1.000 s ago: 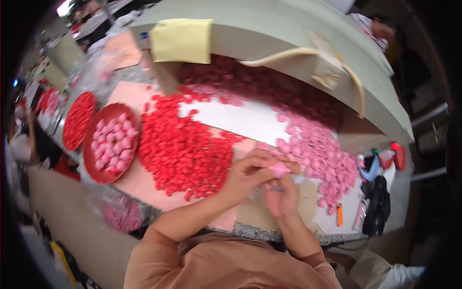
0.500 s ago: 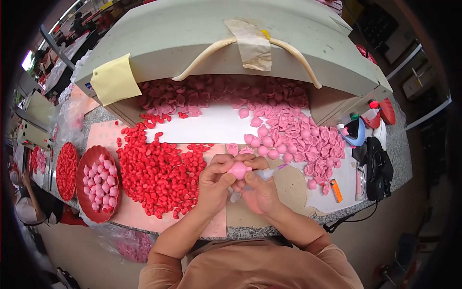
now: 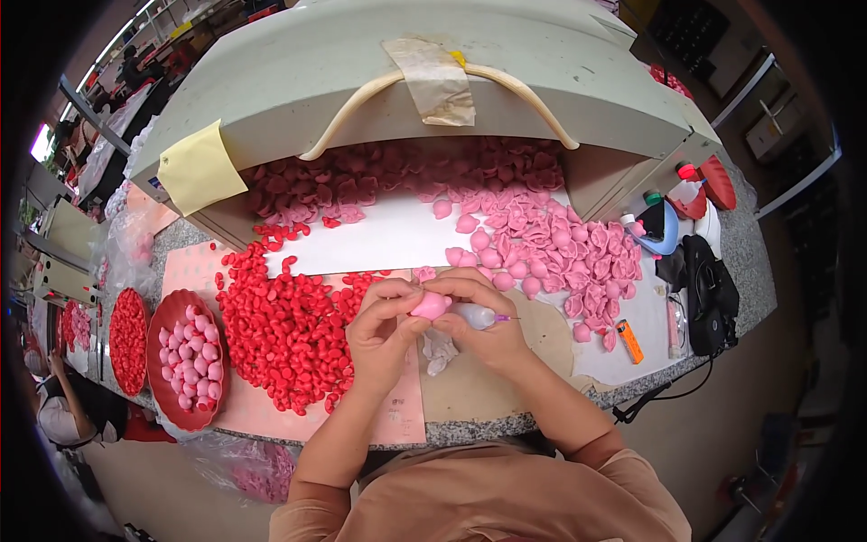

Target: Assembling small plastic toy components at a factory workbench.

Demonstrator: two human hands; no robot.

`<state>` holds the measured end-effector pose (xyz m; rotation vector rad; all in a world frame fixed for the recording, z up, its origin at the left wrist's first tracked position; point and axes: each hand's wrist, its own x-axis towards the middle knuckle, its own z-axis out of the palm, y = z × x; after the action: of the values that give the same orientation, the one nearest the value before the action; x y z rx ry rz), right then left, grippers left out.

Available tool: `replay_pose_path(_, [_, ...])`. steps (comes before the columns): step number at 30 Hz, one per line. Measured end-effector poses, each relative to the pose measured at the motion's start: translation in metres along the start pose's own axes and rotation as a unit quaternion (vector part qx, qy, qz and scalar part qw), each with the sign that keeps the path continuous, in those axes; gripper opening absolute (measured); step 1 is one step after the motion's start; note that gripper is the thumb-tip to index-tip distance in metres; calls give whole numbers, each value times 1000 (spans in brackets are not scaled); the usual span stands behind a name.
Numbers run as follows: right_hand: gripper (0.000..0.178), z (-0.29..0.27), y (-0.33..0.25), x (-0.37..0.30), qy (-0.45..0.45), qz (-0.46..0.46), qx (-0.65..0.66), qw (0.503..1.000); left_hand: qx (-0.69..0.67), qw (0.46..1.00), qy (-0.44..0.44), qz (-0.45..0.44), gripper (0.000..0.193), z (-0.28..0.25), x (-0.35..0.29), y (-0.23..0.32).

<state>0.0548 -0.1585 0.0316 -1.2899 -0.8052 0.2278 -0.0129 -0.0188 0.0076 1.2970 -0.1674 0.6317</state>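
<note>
My left hand (image 3: 379,334) is closed, pinching a smooth pink ball-shaped piece (image 3: 431,305) between thumb and fingers. My right hand (image 3: 495,339) is closed too; its thumb and fingertips touch the same piece from the right. Tucked in the right hand lies a small clear squeeze bottle (image 3: 475,315) with a thin purple needle tip pointing right. Below the hands sits a crumpled whitish wad (image 3: 439,350). To the left spreads a heap of small glossy red pieces (image 3: 280,330). Beyond and to the right lie pink balls and curled pink shells (image 3: 582,248).
A grey metal housing (image 3: 433,90) arches over the far worktop. At left stand a red scalloped dish (image 3: 159,384) of pink balls and another of red pieces. An orange lighter (image 3: 629,341), black bag (image 3: 709,294) and blue container (image 3: 666,237) lie right. A co-worker (image 3: 77,397) sits far left.
Both hands have turned with the pink piece, my right fingers now arching over its far side. The bottle's body shows more plainly. The whole view has shifted slightly.
</note>
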Motion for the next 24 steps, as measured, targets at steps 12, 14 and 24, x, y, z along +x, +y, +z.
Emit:
replay_pose_path(12, [32,0,1,-5,20,-70,-135,988,-20,1000,-10,-18,25,3,-2,1])
replay_pose_path(14, [31,-1,3,-6,25,-82,-156,984,-20,1000,-11,-18,25,4,-2,1])
replay_pose_path(24, [28,7,4,-4,37,-92,-147,984,-12,1000,-3,-8,26,0,-4,7])
